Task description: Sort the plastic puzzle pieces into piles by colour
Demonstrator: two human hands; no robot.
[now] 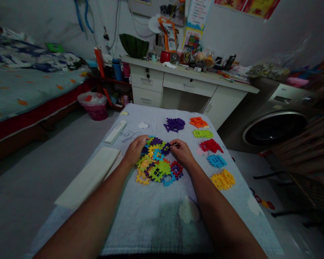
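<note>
A mixed pile of toothed plastic building pieces [158, 172] in several colours lies mid-table, between my hands. My right hand [181, 151] pinches a purple square piece [166, 148] at the pile's right edge. Against the pile's upper left side rests my left hand [136, 149], fingers extended along blue and green pieces and partly hidden; I see nothing gripped in it. Sorted by colour, further heaps lie beyond and to the right: purple pieces [175, 124], orange pieces [198, 122], light green pieces [203, 133], red pieces [211, 145], blue pieces [216, 161] and yellow pieces [223, 179].
A long white board [89, 176] and a narrow white box [116, 132] lie along the left of the cloth-covered table [156, 219]. Behind stands a cluttered desk [189, 85]. A washing machine [270, 115] is on the right, a bed [29, 86] on the left.
</note>
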